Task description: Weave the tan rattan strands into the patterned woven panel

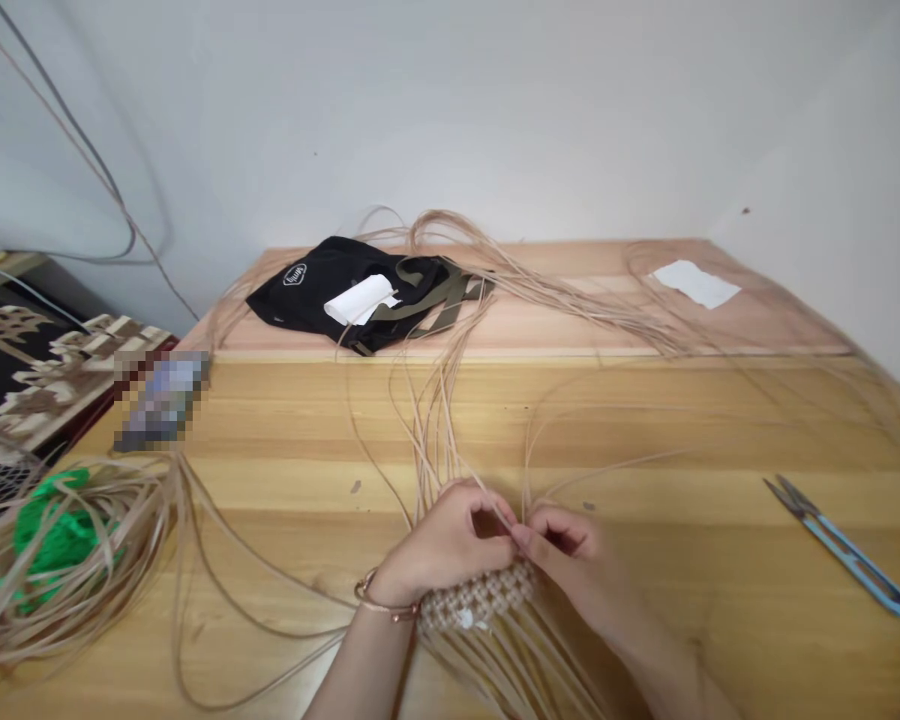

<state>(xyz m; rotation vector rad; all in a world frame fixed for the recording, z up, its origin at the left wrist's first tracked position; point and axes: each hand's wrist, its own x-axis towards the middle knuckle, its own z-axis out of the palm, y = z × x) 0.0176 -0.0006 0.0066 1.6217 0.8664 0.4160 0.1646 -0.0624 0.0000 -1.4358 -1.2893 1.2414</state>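
Pinching pale flat cane strands, the left hand and right hand grasp the top edge of a beige knotted woven panel lying crosswise on the yellow wooden desk, its strands pointing forward toward the white wall.

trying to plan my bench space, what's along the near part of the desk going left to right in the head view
coil of pale cane strips → left hand → right hand → blue-handled thread snips

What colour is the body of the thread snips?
The thread snips are light blue; head view.
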